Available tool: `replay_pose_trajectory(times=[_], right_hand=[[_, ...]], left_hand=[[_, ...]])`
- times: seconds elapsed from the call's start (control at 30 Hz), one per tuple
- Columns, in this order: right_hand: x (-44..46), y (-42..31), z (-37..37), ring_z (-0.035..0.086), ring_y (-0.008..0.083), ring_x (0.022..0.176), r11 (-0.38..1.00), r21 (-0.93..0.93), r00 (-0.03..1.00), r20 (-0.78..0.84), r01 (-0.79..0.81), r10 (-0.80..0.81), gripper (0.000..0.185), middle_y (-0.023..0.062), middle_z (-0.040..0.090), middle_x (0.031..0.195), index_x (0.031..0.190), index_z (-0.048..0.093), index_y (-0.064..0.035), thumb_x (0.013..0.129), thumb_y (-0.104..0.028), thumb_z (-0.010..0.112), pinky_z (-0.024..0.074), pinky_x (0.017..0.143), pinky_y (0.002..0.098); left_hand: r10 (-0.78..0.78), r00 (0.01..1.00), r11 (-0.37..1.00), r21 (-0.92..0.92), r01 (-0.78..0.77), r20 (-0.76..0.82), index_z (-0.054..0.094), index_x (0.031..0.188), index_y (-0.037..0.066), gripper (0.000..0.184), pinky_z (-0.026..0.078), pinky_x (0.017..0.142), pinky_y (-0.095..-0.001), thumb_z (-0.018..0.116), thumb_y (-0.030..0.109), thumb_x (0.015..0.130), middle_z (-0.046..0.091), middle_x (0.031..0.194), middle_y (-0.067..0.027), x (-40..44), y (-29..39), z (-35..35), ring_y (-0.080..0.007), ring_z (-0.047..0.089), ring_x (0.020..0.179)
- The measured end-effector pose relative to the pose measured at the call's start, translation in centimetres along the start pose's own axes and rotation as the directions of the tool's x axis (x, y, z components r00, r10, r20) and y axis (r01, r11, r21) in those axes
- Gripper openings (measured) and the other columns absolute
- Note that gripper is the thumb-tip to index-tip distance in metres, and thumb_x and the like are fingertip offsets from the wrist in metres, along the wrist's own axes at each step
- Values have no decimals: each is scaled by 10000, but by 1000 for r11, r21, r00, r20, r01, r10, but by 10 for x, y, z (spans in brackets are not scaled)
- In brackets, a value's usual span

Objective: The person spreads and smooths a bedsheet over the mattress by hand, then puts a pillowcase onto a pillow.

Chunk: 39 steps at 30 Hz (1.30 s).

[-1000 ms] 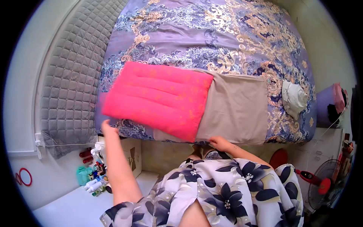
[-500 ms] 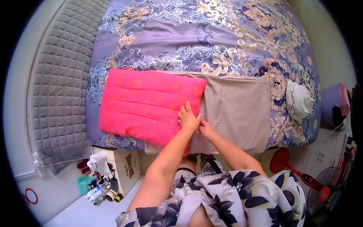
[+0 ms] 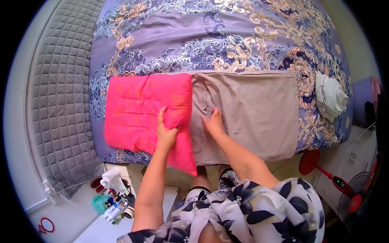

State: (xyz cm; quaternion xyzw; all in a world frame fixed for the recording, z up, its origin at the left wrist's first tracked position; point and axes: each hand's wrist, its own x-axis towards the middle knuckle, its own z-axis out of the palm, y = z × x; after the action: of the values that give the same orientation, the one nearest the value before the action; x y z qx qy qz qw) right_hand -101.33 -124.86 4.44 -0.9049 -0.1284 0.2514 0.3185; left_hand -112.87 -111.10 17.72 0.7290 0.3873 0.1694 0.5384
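A bright pink pillow lies at the left on a flat beige cloth, near the front edge of the bed. My left hand grips the pillow's right part, with the fabric bunched and creased around the fingers. One corner of the pillow hangs toward me over the bed's edge. Just right of the pillow, my right hand rests on the beige cloth, thumb and fingers apart; the cloth is wrinkled beside it.
The bed has a purple patterned sheet. A bundled white cloth lies at right. A grey quilted pad runs along the left. Bottles stand lower left; a red object and a fan are lower right.
My left hand has moved left and bunched the pillow's right side, drawing its edge leftward. My right hand has moved from beside my left hand up onto the beige cloth. The view has shifted.
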Motion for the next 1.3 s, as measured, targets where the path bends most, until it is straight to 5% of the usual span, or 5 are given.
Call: replay_pose_trajectory(times=[0.23,0.37,0.6,0.87,1.3], right_hand=[[33,27,7,625,318,818,998,8,996,60,-70,70,109,153,619,888,906,513,-47,860,-146,520,505,697,420],[12,-2,-39,618,167,701,447,778,894,341,-441,289,38,113,596,891,922,444,-61,901,-88,428,516,535,261],[19,-5,2,607,285,758,976,173,991,4,-131,132,356,183,598,880,1024,458,-21,784,-225,624,510,721,373],[46,-25,-19,580,410,973,949,-28,948,51,-315,316,389,279,612,991,1063,512,-2,818,-303,537,441,891,469],[-43,-75,-115,471,160,632,819,567,996,-35,91,-86,181,84,562,690,866,560,-14,901,-187,519,432,630,318]], left_hand=[[76,992,997,-10,-75,97,314,1422,160,844,397,980,-323,643,-73,680,476,1296,-126,-15,37,-51,-240,480,1174],[128,980,957,241,-162,154,319,1422,214,855,434,928,-347,624,-54,670,525,1180,-155,-22,45,-49,-297,536,1073],[86,972,938,311,-152,219,358,1399,190,816,433,915,-367,622,-12,654,533,1163,-176,-27,45,-39,-328,537,1066],[60,967,912,380,-154,247,381,1388,199,829,444,890,-383,615,-7,619,548,1085,-175,-55,25,-54,-347,542,1020],[77,848,685,590,-427,525,366,1385,256,772,497,675,-444,638,95,680,566,868,-142,-73,53,-26,-341,602,778]])
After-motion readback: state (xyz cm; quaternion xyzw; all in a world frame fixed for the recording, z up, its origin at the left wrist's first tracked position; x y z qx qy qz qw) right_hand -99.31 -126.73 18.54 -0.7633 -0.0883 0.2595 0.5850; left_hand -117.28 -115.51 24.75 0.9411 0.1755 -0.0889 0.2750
